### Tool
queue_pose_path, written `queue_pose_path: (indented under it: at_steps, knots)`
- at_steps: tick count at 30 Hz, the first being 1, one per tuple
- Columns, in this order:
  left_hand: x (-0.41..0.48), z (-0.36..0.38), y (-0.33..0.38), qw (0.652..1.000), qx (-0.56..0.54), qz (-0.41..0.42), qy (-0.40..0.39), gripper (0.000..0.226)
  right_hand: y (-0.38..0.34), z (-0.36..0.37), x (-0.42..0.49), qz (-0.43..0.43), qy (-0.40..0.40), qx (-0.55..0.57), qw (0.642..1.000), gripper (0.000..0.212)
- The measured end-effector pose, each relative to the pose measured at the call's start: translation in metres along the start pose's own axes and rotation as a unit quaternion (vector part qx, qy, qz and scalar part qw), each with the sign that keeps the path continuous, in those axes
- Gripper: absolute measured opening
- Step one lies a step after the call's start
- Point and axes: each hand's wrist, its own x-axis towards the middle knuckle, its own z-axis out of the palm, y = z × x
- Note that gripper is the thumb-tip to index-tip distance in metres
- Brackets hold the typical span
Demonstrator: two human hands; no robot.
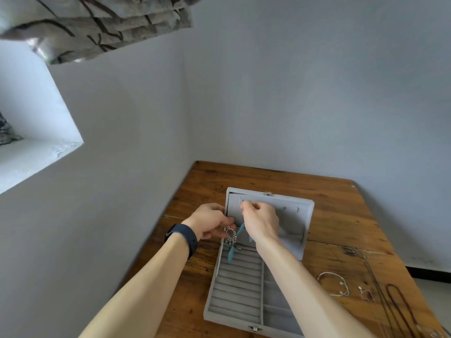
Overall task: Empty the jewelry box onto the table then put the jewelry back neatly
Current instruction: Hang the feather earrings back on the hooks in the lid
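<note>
The wooden table (341,215) carried an open grey jewelry box (239,284). A silver bracelet (330,273) and a dark necklace (392,285) lay beside it.

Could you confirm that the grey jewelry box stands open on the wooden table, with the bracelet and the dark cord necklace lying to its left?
Not quite: the head view shows the bracelet and the dark cord necklace lying on the wooden table to the right of the open grey jewelry box, not its left.

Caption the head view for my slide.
Left hand holds a turquoise earring; right hand pinches a second earring at the open jewelry box lid.
</note>
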Motion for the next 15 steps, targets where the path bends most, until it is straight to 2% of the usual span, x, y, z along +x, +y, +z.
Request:
queue_pose_path:
  at_steps: [12, 15]
  knots:
    - [-0.008, 0.003, -0.002, 0.998, -0.024, 0.038, 0.045, 0.029, -0.001, 0.002, -0.013, -0.01, 0.046, -0.045, 0.998, 0.028]
    - [-0.007, 0.003, -0.002, 0.997, -0.025, 0.046, 0.055, 0.029, -0.003, 0.005, -0.016, -0.011, 0.066, -0.087, 0.994, 0.03]
